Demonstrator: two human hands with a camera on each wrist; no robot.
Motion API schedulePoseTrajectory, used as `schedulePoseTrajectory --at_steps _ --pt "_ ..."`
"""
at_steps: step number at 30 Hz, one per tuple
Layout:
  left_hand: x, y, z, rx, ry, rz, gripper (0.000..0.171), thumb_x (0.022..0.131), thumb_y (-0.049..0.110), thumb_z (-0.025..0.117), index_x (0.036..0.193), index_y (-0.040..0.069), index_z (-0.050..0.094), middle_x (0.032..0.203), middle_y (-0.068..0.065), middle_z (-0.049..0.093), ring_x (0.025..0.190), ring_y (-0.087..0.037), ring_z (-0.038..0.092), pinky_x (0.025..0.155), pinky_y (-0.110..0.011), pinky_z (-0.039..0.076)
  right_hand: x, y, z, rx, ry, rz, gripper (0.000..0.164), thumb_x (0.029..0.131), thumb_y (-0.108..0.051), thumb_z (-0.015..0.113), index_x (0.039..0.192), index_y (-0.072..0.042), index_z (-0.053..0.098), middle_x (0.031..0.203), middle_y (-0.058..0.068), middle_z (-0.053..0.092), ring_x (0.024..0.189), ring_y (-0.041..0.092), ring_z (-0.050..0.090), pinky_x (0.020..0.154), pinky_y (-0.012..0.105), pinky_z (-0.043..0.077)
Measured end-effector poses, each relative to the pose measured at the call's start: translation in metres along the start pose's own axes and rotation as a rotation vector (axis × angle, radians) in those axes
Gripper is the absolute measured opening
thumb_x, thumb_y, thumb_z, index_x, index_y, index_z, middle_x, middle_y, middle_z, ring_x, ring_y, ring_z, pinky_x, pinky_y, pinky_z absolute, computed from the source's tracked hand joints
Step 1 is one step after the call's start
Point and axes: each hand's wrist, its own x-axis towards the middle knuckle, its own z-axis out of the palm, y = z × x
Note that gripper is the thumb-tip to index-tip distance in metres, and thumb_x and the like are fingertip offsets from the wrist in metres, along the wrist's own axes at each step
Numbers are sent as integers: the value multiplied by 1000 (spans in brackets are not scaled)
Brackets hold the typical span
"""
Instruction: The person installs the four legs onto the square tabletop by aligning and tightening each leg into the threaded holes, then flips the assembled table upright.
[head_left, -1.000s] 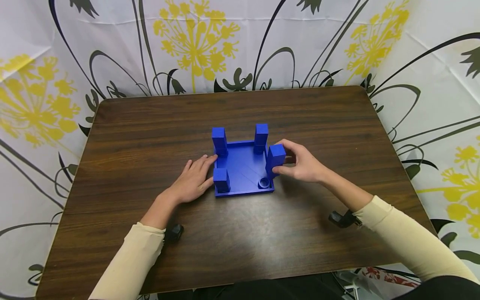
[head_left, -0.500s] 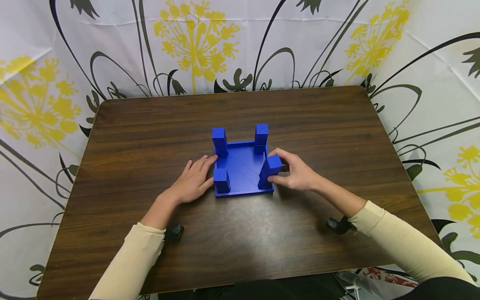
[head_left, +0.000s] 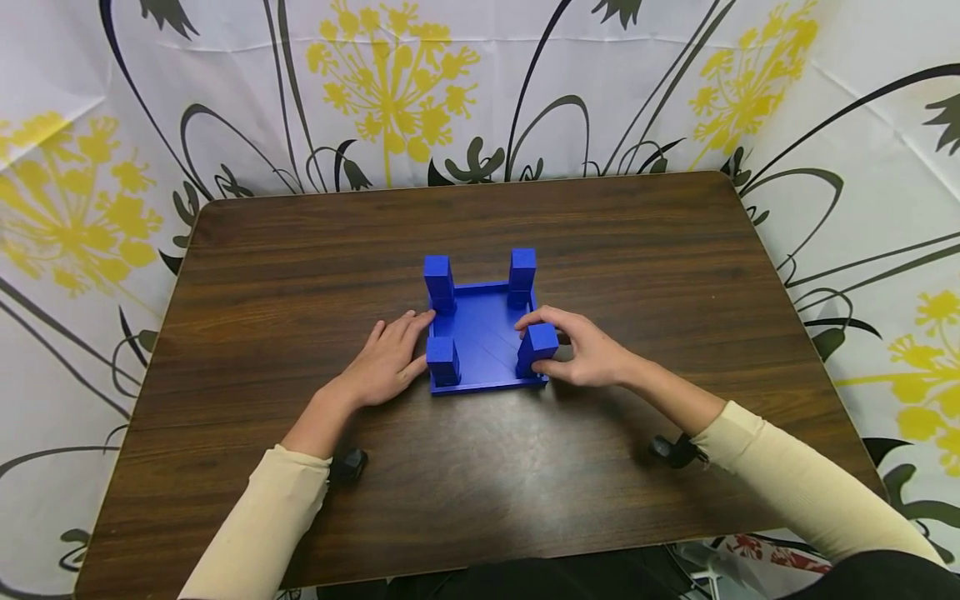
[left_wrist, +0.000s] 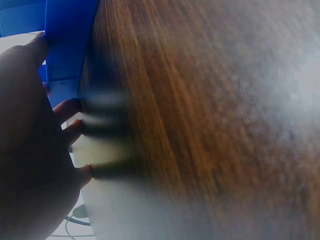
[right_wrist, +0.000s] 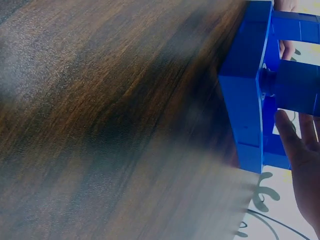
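Observation:
A square blue tray-like base point(head_left: 486, 333) with low side walls lies on the table. Blue square posts rise at its far left corner point(head_left: 439, 282), far right corner point(head_left: 522, 275) and near left corner point(head_left: 443, 360). At the near right corner my right hand point(head_left: 588, 350) holds a fourth blue post point(head_left: 537, 348) between thumb and fingers. In the right wrist view this post point(right_wrist: 299, 87) meets a round threaded stub at the base. My left hand point(head_left: 385, 358) rests with extended fingers against the base's left side; the left wrist view shows its fingertips at the blue wall point(left_wrist: 67, 65).
The wood-grain table point(head_left: 315, 242) extends around the base on all sides. Behind it hangs a white cloth point(head_left: 255, 92) with yellow flowers and dark stems. A black wrist device point(head_left: 349, 464) shows below my left wrist, another point(head_left: 673, 451) below my right.
My right hand has brought the fourth post left and nearer, from beside the base's right edge onto the round socket at the near right corner. The left hand has stayed still.

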Motion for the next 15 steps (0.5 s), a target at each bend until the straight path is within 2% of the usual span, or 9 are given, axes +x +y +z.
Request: schedulePoseTrajectory --at_steps 3,8,11,15 --pt "0 -1 0 1 0 1 66 105 43 40 158 17 12 160 -16 18 149 -31 10 113 -61 3 0 0 -1 -17 -21 -19 50 83 -2 74 130 -11 57 130 12 59 120 20 55 96 44 48" --pt "0 -1 0 2 3 3 66 105 43 40 158 17 12 160 -16 19 149 -31 10 114 -61 3 2 -1 -4 57 -53 -15 55 83 8 67 135 -5 53 131 3 60 125 18 53 103 39 42" --pt "0 0 0 0 2 -1 66 105 43 40 158 18 12 160 -16 19 149 -31 10 114 -61 3 3 -2 -7 105 -77 -23 60 83 15 62 138 -5 49 130 3 61 126 20 53 107 40 39" --pt "0 0 0 -1 1 -2 66 105 44 40 158 18 12 160 -16 19 149 -31 11 114 -61 3 3 -3 -10 131 -119 -12 64 84 16 61 141 -9 47 129 5 62 126 21 53 108 43 36"
